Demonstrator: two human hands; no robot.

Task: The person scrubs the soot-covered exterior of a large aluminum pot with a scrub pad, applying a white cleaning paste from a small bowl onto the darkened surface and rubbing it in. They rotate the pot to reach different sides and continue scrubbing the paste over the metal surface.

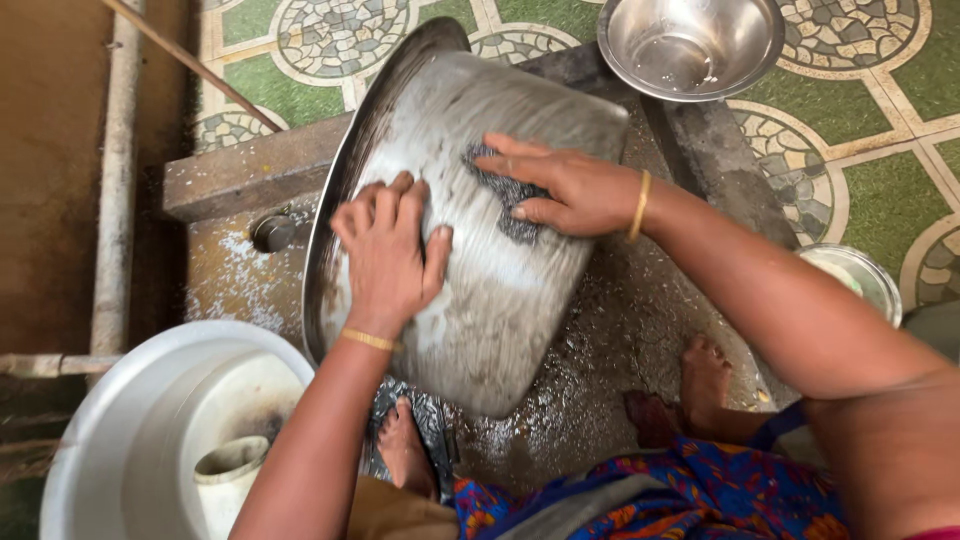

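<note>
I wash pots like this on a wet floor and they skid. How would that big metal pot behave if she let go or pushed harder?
The big metal pot lies tilted on its side on a wet floor, so it would probably roll or slide. Its soapy wall looks slippery; the left hand steadying it suggests so. The scrubber under the right hand looks soft and bendy.

Scrubber [508, 195] half under right hand [575, 185]
</note>
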